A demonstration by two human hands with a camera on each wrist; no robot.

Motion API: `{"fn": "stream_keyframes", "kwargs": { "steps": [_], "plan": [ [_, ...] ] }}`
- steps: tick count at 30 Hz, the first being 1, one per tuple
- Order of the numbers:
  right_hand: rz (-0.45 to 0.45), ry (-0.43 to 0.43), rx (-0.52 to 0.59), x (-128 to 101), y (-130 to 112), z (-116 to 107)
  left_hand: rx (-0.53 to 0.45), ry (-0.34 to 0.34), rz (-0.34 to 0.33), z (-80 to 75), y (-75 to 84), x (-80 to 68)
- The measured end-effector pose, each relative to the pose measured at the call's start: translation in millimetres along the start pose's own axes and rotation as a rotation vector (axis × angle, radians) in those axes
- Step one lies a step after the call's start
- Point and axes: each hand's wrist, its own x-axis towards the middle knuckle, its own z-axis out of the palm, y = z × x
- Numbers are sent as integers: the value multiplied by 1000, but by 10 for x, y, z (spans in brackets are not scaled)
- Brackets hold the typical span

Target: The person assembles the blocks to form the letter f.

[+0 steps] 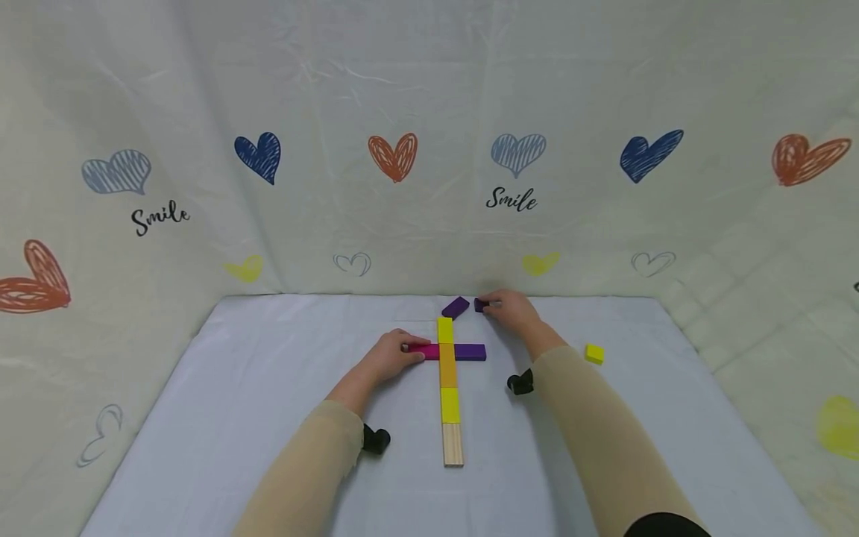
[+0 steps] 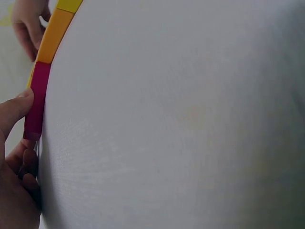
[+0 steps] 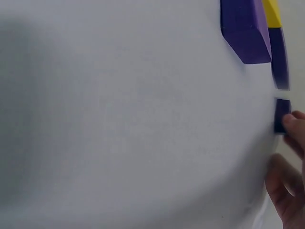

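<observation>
blocks form a cross on the white tabletop in the head view: a long column of a yellow block, an orange block, a second yellow block and a plain wooden block, crossed by a magenta block on the left and a purple block on the right. only this view shows the whole cross, plus a small yellow cube well apart on the right. from the left wrist we see just the magenta block's edge against the orange one, with a thumb pressed to its side. from the right wrist we see what the head view half hides: fingertips pinching a small dark purple block, just beside a loose tilted purple block.

our left hand lies low, fingers curled round the magenta block's left end. our right hand reaches to the far edge, knuckles up, holding the small dark purple block at its fingertips.
</observation>
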Motion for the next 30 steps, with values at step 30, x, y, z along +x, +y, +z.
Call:
{"fn": "stream_keyframes", "kwargs": {
  "steps": [30],
  "plan": [
    [25,28,-5,136,-144,104,-6,-1,4,2,-50,47]
  ]
}}
